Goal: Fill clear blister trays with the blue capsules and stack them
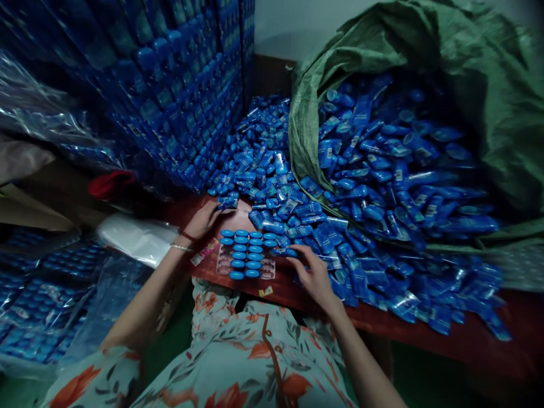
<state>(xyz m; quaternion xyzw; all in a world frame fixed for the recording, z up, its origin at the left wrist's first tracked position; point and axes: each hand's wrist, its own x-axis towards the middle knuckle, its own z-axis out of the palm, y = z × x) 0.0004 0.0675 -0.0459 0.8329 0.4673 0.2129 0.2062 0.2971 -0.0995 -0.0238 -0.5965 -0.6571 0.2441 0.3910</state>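
Observation:
A clear tray (223,271) with oval cups lies at the front of the red table, before my body. Several small blue bottles stand in it in rows, their oval tops facing up; cups at the left and right front corners hold none. My right hand (313,273), at the tray's right side, pinches a blue bottle (284,251) lying level just beyond the rim. Behind the tray's left corner, my left hand (204,220) has its fingers closed around another blue bottle (228,202). Beside the tray, a loose heap of blue bottles (308,212) spreads back and right.
A big green woven sack (306,124) lies open at right, spilling blue bottles. Tall stacked packs (178,90) of blue bottles rise at back left. Clear plastic film (136,238), a red item (111,184) and filled trays (38,306) are at left. The red table edge (280,293) runs before me.

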